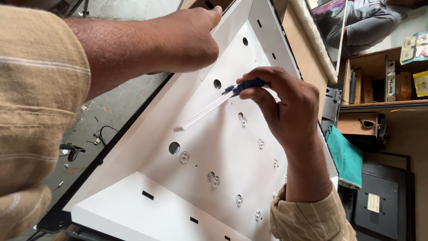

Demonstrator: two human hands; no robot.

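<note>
A large white reflector panel (133,205) of an opened flat screen lies tilted before me, with round holes and several small clear lenses (184,156) on it. My right hand (287,107) grips a tool with a blue handle (245,85) whose tip touches the end of a thin white strip (205,111) lifted off the panel. My left hand (187,38) rests on the panel's upper left rim, fingers curled over the edge.
A wooden bench edge (303,49) runs along the panel's right side. A green cloth (345,156) hangs beside it, above a dark back cover (379,201). Shelves (379,80) with boxes stand at the right. Another person's grey sleeve (370,22) shows at top right. Cables lie on the concrete floor (96,129).
</note>
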